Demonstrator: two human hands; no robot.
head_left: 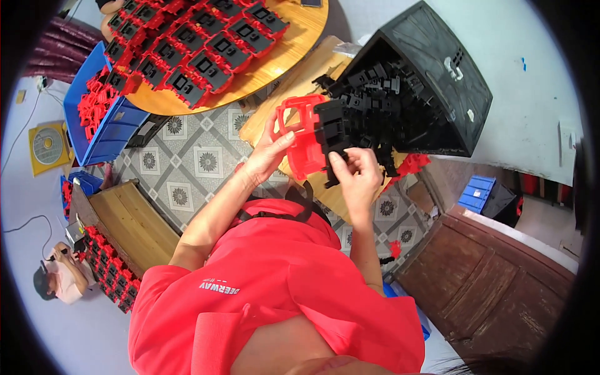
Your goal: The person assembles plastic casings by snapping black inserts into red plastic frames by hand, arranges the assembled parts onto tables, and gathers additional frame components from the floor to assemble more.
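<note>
My left hand (272,150) is closed on the left edge of a red plastic frame (305,150), its thumb lying across the front. A black plastic panel (331,127) meets the frame's right side, and my right hand (357,175) pinches that panel near its lower end. Whether the two parts are joined I cannot tell. Just beyond my right hand, a large black bin (431,81) lies tipped with its mouth toward me. Loose black plastic parts (375,94) fill its opening and spill out.
A round wooden table (300,47) at the far left bears rows of red-and-black assemblies (206,65). Beside it, a blue crate (119,134) holds red parts. Another person (62,275) sits at the lower left near more assemblies (112,269). A brown wooden panel (487,287) stands at the right.
</note>
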